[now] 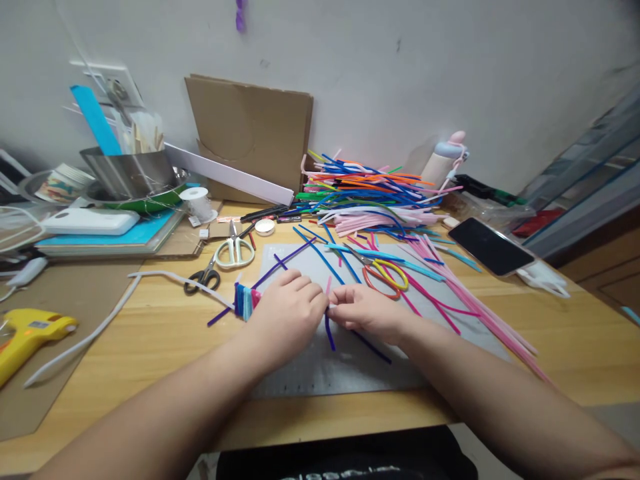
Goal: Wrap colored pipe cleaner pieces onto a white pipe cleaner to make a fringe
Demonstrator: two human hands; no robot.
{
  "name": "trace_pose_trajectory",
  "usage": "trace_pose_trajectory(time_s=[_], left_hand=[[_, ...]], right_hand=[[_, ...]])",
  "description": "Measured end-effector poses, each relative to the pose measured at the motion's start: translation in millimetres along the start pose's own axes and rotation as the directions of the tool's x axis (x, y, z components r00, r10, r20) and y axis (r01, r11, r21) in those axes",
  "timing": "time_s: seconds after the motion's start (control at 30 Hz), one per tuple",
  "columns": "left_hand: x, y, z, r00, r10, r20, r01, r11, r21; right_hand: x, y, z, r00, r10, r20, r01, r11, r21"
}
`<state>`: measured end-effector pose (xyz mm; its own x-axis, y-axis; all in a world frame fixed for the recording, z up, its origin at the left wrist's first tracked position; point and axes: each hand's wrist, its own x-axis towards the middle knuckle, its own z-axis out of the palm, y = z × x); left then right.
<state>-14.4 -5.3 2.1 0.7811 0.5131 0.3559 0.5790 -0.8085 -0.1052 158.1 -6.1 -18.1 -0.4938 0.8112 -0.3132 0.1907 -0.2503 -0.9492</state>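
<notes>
Wrapped around a bundle of pipe cleaners, my left hand (290, 317) is closed, its back turned to the camera. From its left side sticks a banded block of wound pipe cleaners (244, 302) in blue, light blue and pink. A long white pipe cleaner (175, 277) trails from this block to the left. My right hand (367, 310) touches the left fingertips and is closed in a pinch, with a white tip at its fingers. A short dark purple pipe cleaner (330, 333) hangs just below the pinch. The fingers hide most of the join.
Beneath the hands lies a grey cutting mat (300, 380) with loose pipe cleaners and red-yellow scissors (385, 275). Behind is a pile of coloured pipe cleaners (370, 193). White-handled scissors (234, 252), a yellow glue gun (35, 337) and a phone (491, 247) lie around.
</notes>
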Motion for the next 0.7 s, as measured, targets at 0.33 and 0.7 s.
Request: trace_pose_trajectory(time_s=[0.33, 0.7], left_hand=[[-0.9, -2.8, 3.1, 0.984, -0.159, 0.085, 0.175, 0.956, -0.235], [3.2, -8.9, -2.0, 0.861, -0.377, 0.340, 0.507, 0.592, -0.627]], right_hand=[[-6.2, 2.9, 7.4, 0.873, -0.470, -0.132, 0.207, 0.602, -0.771], [-3.1, 0.1, 3.9, 0.923, -0.356, -0.144, 0.250, 0.843, -0.477]])
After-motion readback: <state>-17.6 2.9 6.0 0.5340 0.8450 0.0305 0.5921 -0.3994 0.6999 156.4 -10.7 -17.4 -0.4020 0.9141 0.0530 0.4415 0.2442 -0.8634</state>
